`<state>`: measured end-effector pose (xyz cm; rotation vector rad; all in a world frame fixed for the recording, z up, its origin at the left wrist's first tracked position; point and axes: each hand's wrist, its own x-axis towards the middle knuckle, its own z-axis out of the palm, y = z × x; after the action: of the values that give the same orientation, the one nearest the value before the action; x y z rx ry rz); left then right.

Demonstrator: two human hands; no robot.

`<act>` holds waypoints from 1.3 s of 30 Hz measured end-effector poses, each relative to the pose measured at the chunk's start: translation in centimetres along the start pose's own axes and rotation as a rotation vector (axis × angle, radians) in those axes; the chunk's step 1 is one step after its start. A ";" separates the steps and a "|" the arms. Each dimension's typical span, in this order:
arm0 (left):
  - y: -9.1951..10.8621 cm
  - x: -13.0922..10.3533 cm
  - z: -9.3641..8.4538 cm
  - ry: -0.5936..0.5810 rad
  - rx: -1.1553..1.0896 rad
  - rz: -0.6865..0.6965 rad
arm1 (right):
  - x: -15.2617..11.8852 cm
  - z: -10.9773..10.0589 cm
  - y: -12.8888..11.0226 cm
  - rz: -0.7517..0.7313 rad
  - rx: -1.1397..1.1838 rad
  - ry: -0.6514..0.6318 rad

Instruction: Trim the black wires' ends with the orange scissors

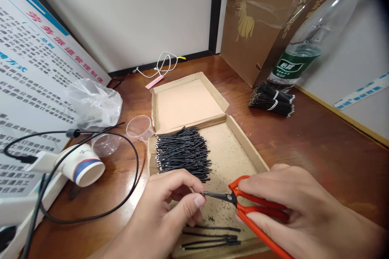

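Note:
My right hand grips red-handled scissors, with fingers in the loops. The scissors' dark blades point left and look nearly closed, their tips at my left fingertips. There my left hand pinches thumb against fingers. A tiny silvery bit shows at the pinch; whatever else is held is hidden by the fingers. Just behind my left hand, a thick pile of short black wires with silvery ends lies in the open cardboard box. Several loose black wires lie at the near end of the box, below my hands.
Black scraps litter the box floor. Tied bundles of black wires lie by a plastic bottle and brown carton. Left are a paper cup, clear cups, a plastic bag and a looped black cable.

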<state>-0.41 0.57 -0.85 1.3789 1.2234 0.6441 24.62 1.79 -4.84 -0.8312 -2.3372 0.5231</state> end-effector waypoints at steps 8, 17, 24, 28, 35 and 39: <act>0.0 0.1 0.2 0.023 -0.039 -0.018 | 0.2 -0.2 -0.1 0.021 -0.016 0.052; 0.0 0.1 0.2 0.027 -0.004 -0.038 | 0.2 -0.2 0.0 0.010 -0.020 -0.008; 0.0 0.0 0.2 0.030 0.020 -0.025 | 0.4 -0.1 0.0 0.022 0.007 0.003; 0.0 0.0 0.1 0.055 0.097 0.028 | 0.4 -0.3 -0.2 0.037 0.029 -0.012; 0.2 0.0 0.0 0.079 0.204 0.125 | 0.3 -0.2 0.0 0.031 0.017 -0.011; 0.3 0.0 -0.2 0.109 0.260 0.194 | 0.4 -0.1 0.0 0.013 0.017 0.015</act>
<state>-0.50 0.65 -0.56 1.7143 1.3038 0.7212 24.44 2.10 -4.62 -0.8406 -2.3119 0.5402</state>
